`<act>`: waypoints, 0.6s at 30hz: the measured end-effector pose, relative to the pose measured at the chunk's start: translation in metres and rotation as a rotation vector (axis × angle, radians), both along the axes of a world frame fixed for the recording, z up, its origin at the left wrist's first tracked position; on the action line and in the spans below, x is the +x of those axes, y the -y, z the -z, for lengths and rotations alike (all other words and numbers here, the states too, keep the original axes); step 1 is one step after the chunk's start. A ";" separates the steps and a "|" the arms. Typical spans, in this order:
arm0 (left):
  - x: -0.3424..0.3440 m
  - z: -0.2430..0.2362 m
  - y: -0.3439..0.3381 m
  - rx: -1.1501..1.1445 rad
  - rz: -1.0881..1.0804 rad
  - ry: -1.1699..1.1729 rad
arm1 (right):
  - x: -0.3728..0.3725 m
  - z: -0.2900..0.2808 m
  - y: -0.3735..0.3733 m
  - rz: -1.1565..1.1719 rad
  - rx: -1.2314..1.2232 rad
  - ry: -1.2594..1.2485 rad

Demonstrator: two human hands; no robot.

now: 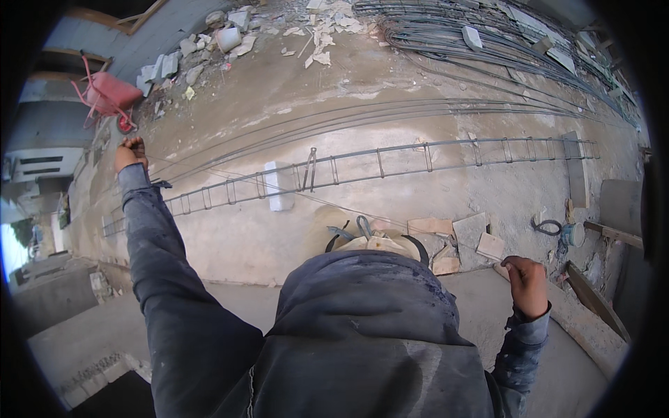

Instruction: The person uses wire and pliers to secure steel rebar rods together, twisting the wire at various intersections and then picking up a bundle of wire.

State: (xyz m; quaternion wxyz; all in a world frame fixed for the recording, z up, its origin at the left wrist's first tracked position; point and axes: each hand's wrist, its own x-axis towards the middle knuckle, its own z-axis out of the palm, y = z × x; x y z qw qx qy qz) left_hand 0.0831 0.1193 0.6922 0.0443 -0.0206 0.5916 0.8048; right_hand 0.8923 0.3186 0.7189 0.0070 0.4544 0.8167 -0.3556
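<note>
My left hand (131,152) is stretched out at the far left with its fingers curled closed, above the left end of a rebar frame. At the right my right hand (527,286) is closed in a pinch, near broken tile pieces (490,246). A thin line runs across the floor toward both hands. What either hand holds is too small to make out. The long ladder-like rebar frame (381,164) lies crosswise in front of me, on a white block (280,196) and a grey block (576,171). A pair of pincers (310,170) rests on it.
Beyond the frame lie loose steel bars (334,113) and a large rebar bundle (446,35). A red wheelbarrow (111,93) and a white bucket (228,40) stand near rubble at the far left. A wooden plank (596,299) and a coiled black hose (548,226) are at the right.
</note>
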 end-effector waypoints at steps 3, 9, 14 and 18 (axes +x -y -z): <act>0.019 0.003 -0.004 -0.063 -0.025 0.008 | 0.014 0.019 -0.010 0.444 0.117 -0.455; 0.023 0.005 -0.005 -0.053 -0.032 0.046 | 0.044 -0.018 -0.001 0.147 -0.809 -1.416; 0.009 0.019 -0.032 0.021 0.000 0.083 | 0.038 -0.035 -0.006 -0.760 -1.097 -0.915; -0.045 0.030 -0.040 0.138 0.161 0.040 | 0.038 -0.040 0.013 -0.392 -0.700 -0.065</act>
